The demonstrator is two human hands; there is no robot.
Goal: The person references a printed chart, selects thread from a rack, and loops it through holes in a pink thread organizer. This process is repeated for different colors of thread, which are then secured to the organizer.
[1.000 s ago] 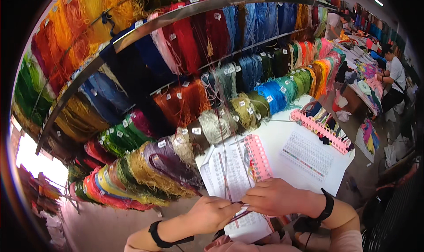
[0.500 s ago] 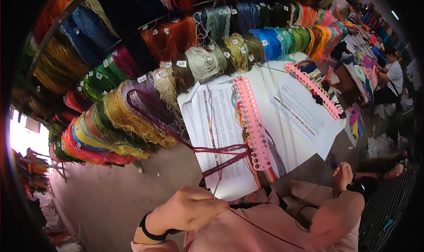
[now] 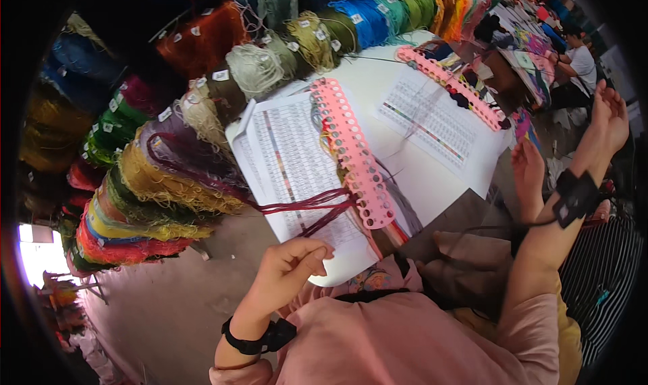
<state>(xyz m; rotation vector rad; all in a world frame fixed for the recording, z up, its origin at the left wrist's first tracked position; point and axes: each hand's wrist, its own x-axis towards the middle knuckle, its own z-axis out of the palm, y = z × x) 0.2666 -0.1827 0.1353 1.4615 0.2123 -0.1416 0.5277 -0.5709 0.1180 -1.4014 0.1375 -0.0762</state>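
My left hand point(image 3: 293, 267) is closed in a pinch, thumb against fingers, just below the lower edge of the printed sheets. What it holds, if anything, does not show. My right hand point(image 3: 609, 118) is raised at the far right with curled fingers; its contents cannot be made out. Dark red thread point(image 3: 307, 202) runs from the hanging skeins to a pink perforated strip point(image 3: 354, 159). It passes over a printed chart point(image 3: 290, 155) and is looped at the strip's lower part. Grey and red threads hang beside that strip.
Coloured yarn skeins point(image 3: 162, 175) hang along racks at the left and back. A second pink strip point(image 3: 449, 84) and chart point(image 3: 428, 118) lie on the white board point(image 3: 364, 88). Another person's hand point(image 3: 528, 172) is beside my right forearm. A person point(image 3: 577, 61) sits farther back.
My right hand has swung from low near my lap up to the far right. My left hand has risen slightly. The thin thread seen between my hands before no longer shows. The view has shifted.
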